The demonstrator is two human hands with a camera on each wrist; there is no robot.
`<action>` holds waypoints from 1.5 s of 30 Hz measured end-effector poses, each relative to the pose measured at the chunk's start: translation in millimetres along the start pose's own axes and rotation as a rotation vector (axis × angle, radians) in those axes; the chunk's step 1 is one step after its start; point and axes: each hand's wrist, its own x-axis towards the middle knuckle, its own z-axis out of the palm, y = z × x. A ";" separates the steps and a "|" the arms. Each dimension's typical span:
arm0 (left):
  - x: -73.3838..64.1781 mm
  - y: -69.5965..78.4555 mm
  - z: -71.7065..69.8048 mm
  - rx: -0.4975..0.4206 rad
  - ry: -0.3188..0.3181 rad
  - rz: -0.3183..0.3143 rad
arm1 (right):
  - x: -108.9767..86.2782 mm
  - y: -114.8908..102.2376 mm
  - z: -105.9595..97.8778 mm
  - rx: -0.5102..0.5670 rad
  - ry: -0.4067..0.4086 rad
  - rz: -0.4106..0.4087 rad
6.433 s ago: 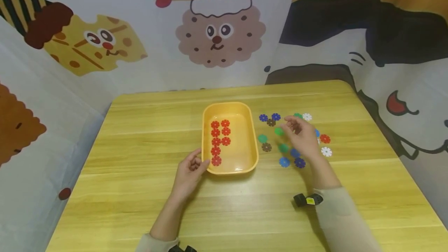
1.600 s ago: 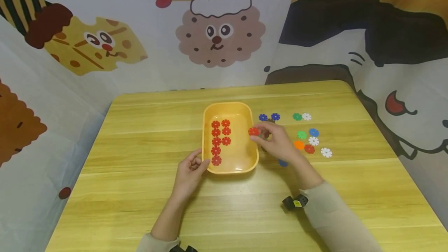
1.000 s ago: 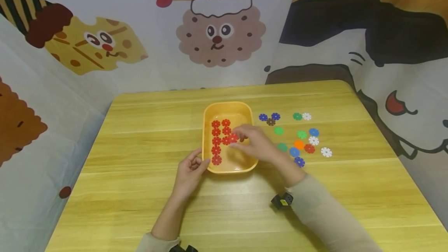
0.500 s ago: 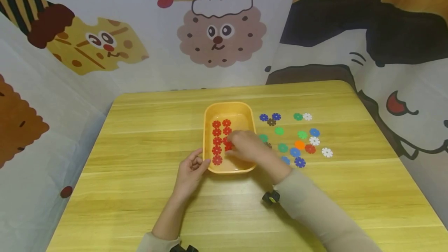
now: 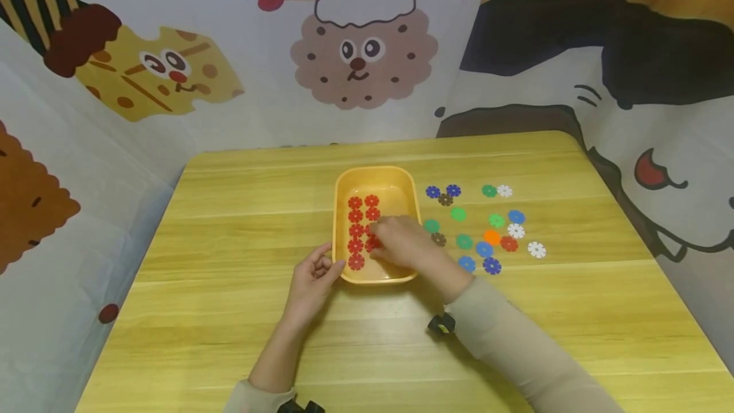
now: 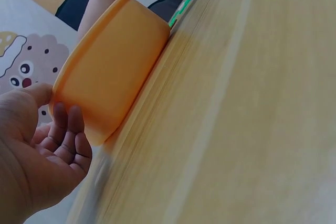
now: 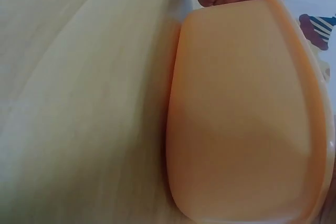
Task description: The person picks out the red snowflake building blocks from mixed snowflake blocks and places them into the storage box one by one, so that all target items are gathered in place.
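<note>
A yellow-orange tray stands on the table, with red snowflake discs laid in two columns inside. My left hand grips the tray's near left corner; in the left wrist view its thumb lies at the rim and its fingers bear on the outer wall. My right hand reaches over the tray's right side and pinches a red snowflake disc low in the right column. Its fingers partly cover that disc and the one above. In the right wrist view, the tray's outer wall hides the right fingertips.
Right of the tray lie loose snowflake discs: blue ones, green ones, white ones, brown ones, an orange one and a red one. A printed cloth hangs behind the wooden table.
My right hand has carried a red snowflake disc from the loose discs leftward over the rim and down to the right column. My left hand has stayed at the tray's corner.
</note>
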 end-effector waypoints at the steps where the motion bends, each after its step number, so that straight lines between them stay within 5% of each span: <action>1: 0.2 0.0 0.1 0.002 -0.001 0.000 | -0.4 0.6 -0.6 0.027 0.016 -0.003; 9: 0.7 -0.2 0.9 0.016 0.002 -0.005 | -11.7 11.4 -6.4 0.366 0.282 -0.008; 22: -1.1 3.0 -1.6 0.001 -0.008 -0.033 | -35.4 43.0 -1.7 0.518 0.546 0.063; 45: -1.1 6.5 1.4 -0.054 -0.011 -0.085 | -95.9 104.0 -2.5 0.498 0.589 0.221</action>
